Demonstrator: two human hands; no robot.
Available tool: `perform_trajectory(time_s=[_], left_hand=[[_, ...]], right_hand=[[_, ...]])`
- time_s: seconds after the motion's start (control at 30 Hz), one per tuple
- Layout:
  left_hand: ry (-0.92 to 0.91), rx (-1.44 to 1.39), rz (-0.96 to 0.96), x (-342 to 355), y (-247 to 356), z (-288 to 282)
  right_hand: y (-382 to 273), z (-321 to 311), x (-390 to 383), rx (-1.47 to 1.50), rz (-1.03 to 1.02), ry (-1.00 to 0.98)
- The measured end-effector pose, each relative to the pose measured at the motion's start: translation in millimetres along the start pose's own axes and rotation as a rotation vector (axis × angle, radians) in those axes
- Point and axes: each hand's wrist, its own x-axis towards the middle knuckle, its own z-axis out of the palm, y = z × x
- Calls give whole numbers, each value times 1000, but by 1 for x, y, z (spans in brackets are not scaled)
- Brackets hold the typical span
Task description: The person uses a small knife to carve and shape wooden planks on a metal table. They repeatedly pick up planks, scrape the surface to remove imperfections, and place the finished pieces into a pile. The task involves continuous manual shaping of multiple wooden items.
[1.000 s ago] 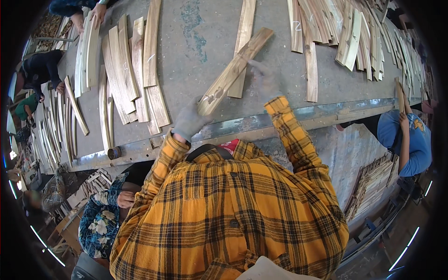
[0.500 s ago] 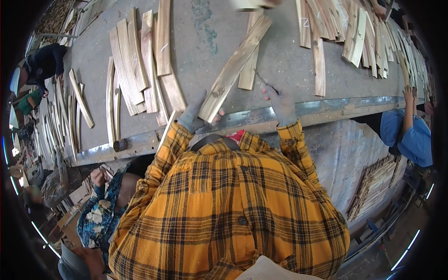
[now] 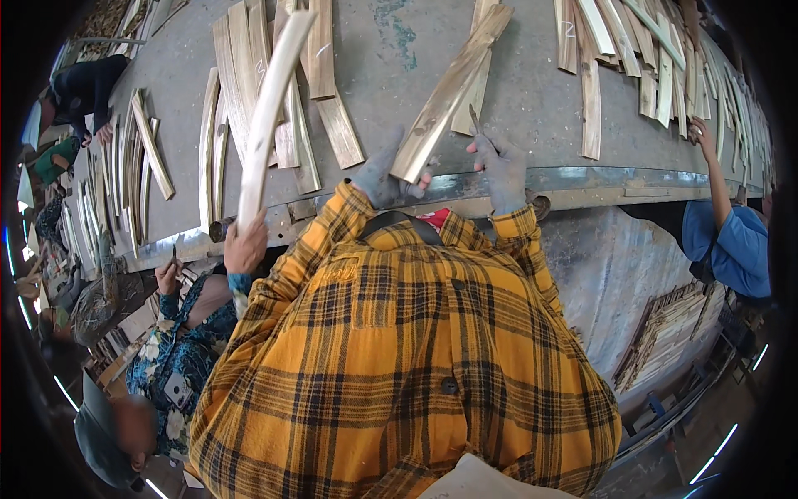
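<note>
My left hand (image 3: 387, 178) grips the near end of a wooden board (image 3: 451, 98), thumb and fingers on opposite sides. The board slants away to the right over the grey table (image 3: 532, 108), its far part crossing above a second board (image 3: 471, 101). My right hand (image 3: 501, 166), just beside the board, pinches a thin dark tool (image 3: 474, 120), possibly a blade; its tip is too small to identify. Left of me, a co-worker's hand (image 3: 245, 242) holds a pale strip (image 3: 268, 121).

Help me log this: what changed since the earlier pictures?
The right hand has drawn back from the plank toward the table edge. A co-worker's hand has come up at left with a pale plank. The worker in blue seems to have let another go. The left hand still grips its plank.
</note>
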Motion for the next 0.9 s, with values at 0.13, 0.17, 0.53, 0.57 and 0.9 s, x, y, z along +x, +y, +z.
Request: perform_trajectory(time_s=[0.13, 0.17, 0.53, 0.57, 0.9], left_hand=[[-25, 111, 60, 22, -5, 13], [22, 94, 61, 24, -5, 20], [5, 106, 62, 39, -5, 19], [7, 85, 58, 39, -4, 22], [104, 60, 129, 17, -4, 25]], right_hand=[[4, 1, -6, -72, -108, 14], [3, 0, -13, -133, -160, 17], [6, -4, -56, -808, -719, 5], [7, -1, -56, -837, -723, 12], [2, -21, -69, -630, -636, -43]])
